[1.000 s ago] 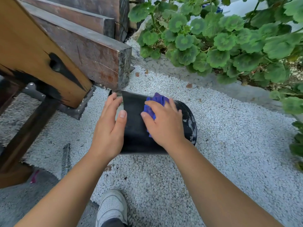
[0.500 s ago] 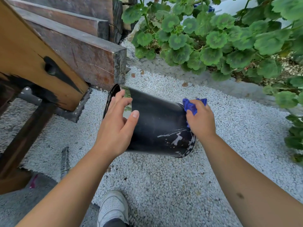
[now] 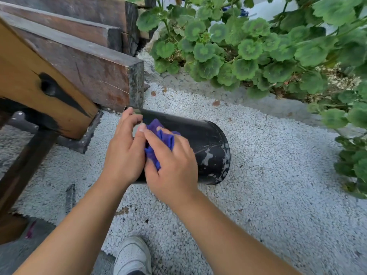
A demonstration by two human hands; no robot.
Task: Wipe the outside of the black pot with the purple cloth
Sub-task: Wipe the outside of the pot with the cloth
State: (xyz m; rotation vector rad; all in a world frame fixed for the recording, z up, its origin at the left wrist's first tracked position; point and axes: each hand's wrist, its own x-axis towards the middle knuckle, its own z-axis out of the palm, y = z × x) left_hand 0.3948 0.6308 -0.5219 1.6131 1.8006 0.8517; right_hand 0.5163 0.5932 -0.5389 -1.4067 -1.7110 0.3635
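A person looks down at their own two bare arms, working over white gravel [image 3: 268,185] outdoors. A black pot [image 3: 198,139] is held tipped on its side above the gravel, its open mouth toward the left and its flat base toward the right. The left hand [image 3: 125,153] grips the pot at the rim, fingers curled over the edge and thumb along the side. The right hand [image 3: 172,167] is pressed flat against the pot's upper wall, fingers closed over a bunched purple cloth [image 3: 160,139] that sits between palm and pot, right beside the left thumb.

The likely trouble: the pot looks light and smooth, held at one end only. A hard push from the cloth could twist it out of the left hand's grip and drop it onto the stones. The two hands are also touching, so the cloth may catch on the left thumb. The cloth is crumpled small, so a stroke may miss parts of the wall.

The pot is glossy black plastic, tapering toward the base. Pale grey-white smears and scuffs show near the base on the side facing the camera; by the look of it, that patch still needs wiping.

Dark wooden beams [image 3: 83,72] lie upper left, a leafy green plant [image 3: 248,50] upper right, and a white shoe [image 3: 133,257] at the bottom edge.
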